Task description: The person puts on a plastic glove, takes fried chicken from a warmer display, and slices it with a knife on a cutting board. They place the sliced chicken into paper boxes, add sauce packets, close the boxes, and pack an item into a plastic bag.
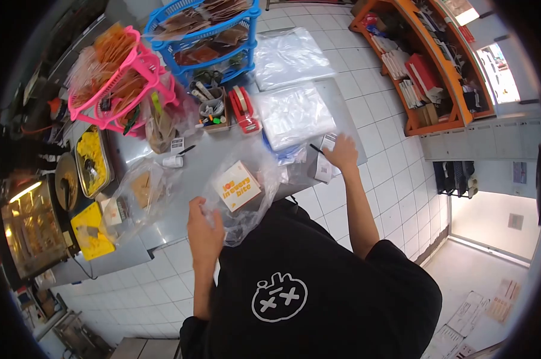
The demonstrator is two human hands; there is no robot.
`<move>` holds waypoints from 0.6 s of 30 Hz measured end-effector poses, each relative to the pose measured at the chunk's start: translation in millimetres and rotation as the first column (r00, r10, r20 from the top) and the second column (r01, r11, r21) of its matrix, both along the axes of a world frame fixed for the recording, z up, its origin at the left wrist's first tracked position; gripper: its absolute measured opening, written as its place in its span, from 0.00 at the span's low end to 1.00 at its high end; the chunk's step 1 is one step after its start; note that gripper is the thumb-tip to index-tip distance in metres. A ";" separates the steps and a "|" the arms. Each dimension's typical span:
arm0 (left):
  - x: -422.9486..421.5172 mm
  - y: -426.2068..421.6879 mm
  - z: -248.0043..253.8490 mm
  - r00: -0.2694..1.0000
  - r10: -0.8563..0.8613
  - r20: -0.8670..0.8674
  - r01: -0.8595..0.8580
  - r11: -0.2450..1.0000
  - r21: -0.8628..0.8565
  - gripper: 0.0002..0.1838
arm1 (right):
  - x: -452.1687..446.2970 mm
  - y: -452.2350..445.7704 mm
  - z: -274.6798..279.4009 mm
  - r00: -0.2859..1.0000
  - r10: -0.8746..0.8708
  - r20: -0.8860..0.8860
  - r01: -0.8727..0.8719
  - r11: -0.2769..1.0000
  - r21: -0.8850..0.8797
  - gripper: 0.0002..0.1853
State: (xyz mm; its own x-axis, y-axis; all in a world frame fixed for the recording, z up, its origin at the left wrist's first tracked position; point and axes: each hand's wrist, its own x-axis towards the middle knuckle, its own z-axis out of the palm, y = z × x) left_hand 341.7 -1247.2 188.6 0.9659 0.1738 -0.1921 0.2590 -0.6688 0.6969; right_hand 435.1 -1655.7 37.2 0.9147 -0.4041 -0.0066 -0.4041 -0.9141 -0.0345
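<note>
My left hand [205, 228] is closed at the near edge of a clear plastic bag [260, 164], its fingers curled against the film. Inside or under that bag lies a white box [239, 186] with orange and yellow lettering. My right hand [341, 153] rests at the right end of the metal table [192, 164], fingers spread, beside a printed paper slip [325, 163]. A black pen [316, 148] lies just left of the slip. Stacked clear bags [297, 113] are above my right hand.
Left of the box are another clear bag [143, 190], a yellow tray [92, 230] and a metal pan [92, 161]. Behind stand pink baskets [123, 81], a blue rack [201, 39], a red tape dispenser [244, 110] and a pen holder [213, 113]. An orange shelf [426, 66] stands right.
</note>
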 end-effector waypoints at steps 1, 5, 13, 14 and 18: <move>1.0 12.7 -4.7 0.999 0.020 0.027 -0.016 0.989 -0.144 0.20 | -8.2 -12.5 -17.2 0.983 -0.048 -0.177 0.061 0.996 0.067 0.23; 15.9 41.8 4.2 0.980 0.165 0.113 -0.068 0.806 -0.588 0.13 | -40.1 -22.5 -73.9 0.964 -0.004 -0.266 0.038 0.992 0.124 0.22; 23.8 39.5 10.1 0.983 0.184 0.013 -0.082 0.496 -0.864 0.20 | 11.1 7.6 35.0 0.958 0.055 -0.283 0.174 0.672 0.720 0.25; 23.7 38.9 10.0 0.981 0.192 0.013 -0.088 0.507 -0.858 0.21 | 20.8 10.3 35.7 0.971 0.003 -0.240 0.198 0.559 0.805 0.26; 21.2 39.4 6.6 0.978 0.209 0.013 -0.109 0.560 -0.821 0.24 | 35.9 24.2 20.4 0.971 -0.227 0.075 0.027 0.417 0.909 0.24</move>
